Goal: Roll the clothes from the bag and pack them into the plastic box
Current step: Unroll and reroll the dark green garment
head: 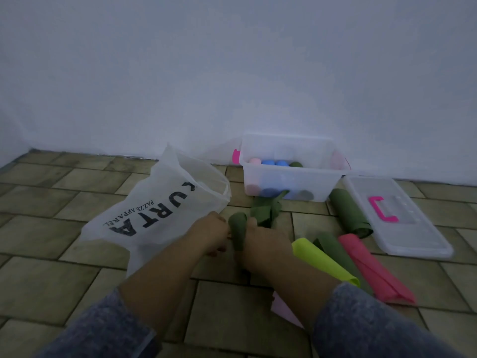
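We wear a long-sleeved garment in a mottled blue-grey knit. Behind the left hand [211, 233], the left sleeve [103, 329] ends partway along the forearm. Behind the right hand [263, 244], the right sleeve [361, 324] ends likewise. Wrists and hands are bare.

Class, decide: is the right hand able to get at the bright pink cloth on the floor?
Likely not: the right hand grips the green cloth, though the bright pink cloth lies uncovered nearby.
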